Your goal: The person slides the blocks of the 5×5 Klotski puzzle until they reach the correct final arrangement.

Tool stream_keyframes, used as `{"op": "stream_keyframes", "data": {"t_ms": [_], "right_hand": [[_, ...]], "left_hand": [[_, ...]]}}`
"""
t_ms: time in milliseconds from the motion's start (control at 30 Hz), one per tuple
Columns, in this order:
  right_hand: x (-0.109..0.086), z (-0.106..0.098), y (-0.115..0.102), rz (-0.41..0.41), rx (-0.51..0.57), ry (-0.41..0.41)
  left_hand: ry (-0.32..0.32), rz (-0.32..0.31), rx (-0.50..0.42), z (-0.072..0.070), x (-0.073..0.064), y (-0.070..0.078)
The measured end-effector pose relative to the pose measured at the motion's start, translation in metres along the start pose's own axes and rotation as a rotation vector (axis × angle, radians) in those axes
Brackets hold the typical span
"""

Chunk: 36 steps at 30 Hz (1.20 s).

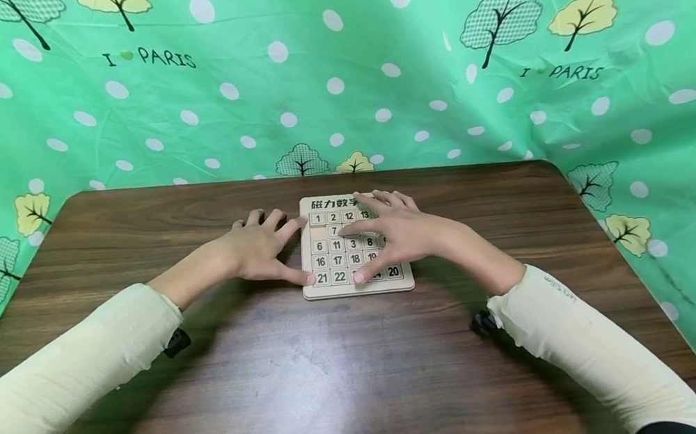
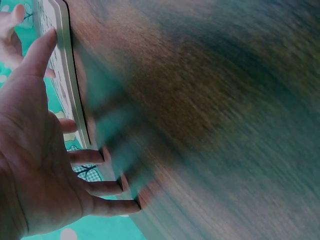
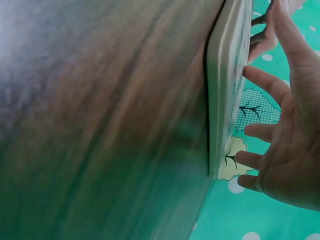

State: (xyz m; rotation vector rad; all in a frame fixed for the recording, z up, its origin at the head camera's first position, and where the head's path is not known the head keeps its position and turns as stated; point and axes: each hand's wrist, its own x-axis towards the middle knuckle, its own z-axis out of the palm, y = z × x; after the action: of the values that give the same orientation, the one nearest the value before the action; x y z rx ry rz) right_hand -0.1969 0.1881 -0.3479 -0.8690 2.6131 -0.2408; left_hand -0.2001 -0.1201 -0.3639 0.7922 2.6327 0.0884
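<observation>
A pale number slide puzzle (image 1: 358,288) lies flat on the table, its square tiles numbered in black. One bare slot (image 1: 319,233) shows at the left of the second row, beside the tile marked 7 (image 1: 334,231). My left hand (image 1: 258,250) spreads its fingers at the board's left side, thumb at the lower left corner and index finger by the upper left edge. Over the board's right part reaches my right hand (image 1: 402,229), fingers extended. Its index fingertip is at the 7 tile and its thumb is over the bottom row. Several right-hand tiles are hidden beneath it.
The brown wooden table (image 1: 313,374) carries the board near its far edge. Behind and beside it hangs a green cloth (image 1: 307,53) with white dots and printed trees. Pale sleeves (image 1: 102,338) cover both forearms, with a dark device (image 1: 176,342) under the left wrist.
</observation>
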Motion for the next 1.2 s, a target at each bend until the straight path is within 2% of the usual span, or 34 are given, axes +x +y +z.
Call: {"op": "stream_keyframes", "data": {"t_ms": [533,800,1000,1200], "right_hand": [[0.013,0.005,-0.016,0.011,0.029,-0.073],[0.003,0.003,-0.008,0.019,0.036,0.003],[-0.008,0.001,0.004,0.051,0.038,0.016],[-0.009,0.001,0.006,0.030,0.032,0.008]], "left_hand": [[0.013,0.004,-0.002,0.002,0.001,-0.001],[0.006,0.004,0.008,0.003,0.002,-0.001],[0.001,0.004,0.007,0.002,0.000,-0.001],[-0.005,0.000,0.001,0.001,0.000,-0.002]]}}
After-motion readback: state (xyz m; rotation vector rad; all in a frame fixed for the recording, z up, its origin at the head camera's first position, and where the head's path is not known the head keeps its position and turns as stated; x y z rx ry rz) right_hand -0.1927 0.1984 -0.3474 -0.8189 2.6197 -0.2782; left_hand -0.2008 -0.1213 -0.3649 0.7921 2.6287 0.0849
